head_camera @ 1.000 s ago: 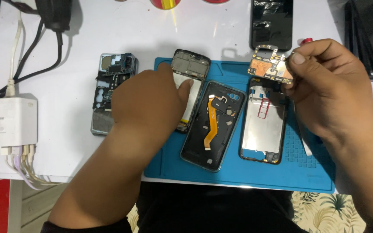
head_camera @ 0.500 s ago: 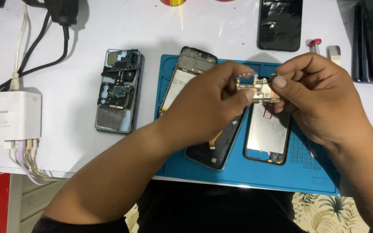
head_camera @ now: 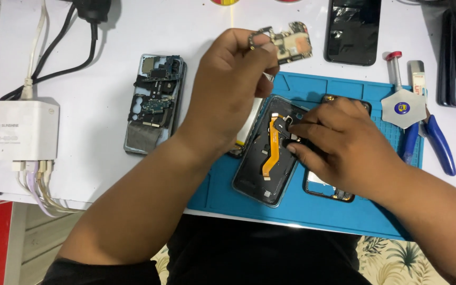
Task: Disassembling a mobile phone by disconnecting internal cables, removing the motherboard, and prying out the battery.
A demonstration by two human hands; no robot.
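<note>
My left hand (head_camera: 233,84) is raised over the blue mat (head_camera: 312,211) and pinches a small phone circuit board (head_camera: 290,41) by its left end. My right hand (head_camera: 339,145) rests low on an opened phone frame (head_camera: 270,158) with an orange flex cable (head_camera: 271,142); its fingertips press on a small dark part near the top of that frame. A second open phone frame (head_camera: 323,187) lies under my right palm, mostly hidden. Another frame sits behind my left hand, nearly covered.
A disassembled phone (head_camera: 154,103) lies left of the mat. A white multi-port charger (head_camera: 19,129) with cables sits at the far left. A black phone screen (head_camera: 353,30) lies at the back. A white opening pick (head_camera: 403,108), blue pliers (head_camera: 439,145) and a small tube (head_camera: 396,66) lie to the right.
The circuit board passed from both hands into my left hand alone, which lifted it up and back. My right hand let go and dropped onto the frame with the orange cable.
</note>
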